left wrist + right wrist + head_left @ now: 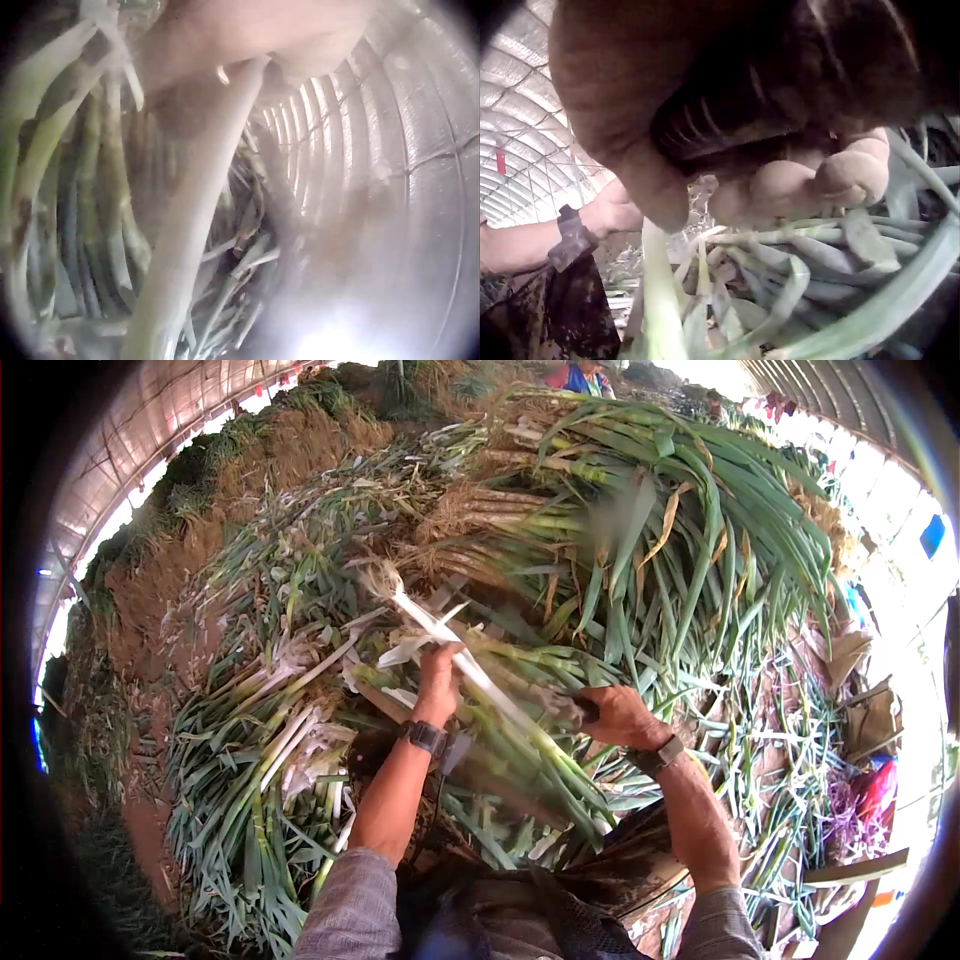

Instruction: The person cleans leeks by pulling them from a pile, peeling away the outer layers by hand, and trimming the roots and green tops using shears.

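The left hand grips a leek by its white stalk, roots up and to the left, green leaves down towards the lap. In the left wrist view that hand is blurred above the pale stalk. To the right of the leek, the right hand has its fingers curled round a dark handle; the far end of the held object is blurred. The right wrist view shows the same hand round the dark, ridged handle, with the leek beyond the thumb.
A large heap of rooted leeks lies ahead. Leeks with whitened stalks lie at the left. Loose leaves cover the ground at the right, near purple strings. Another person is at the far back.
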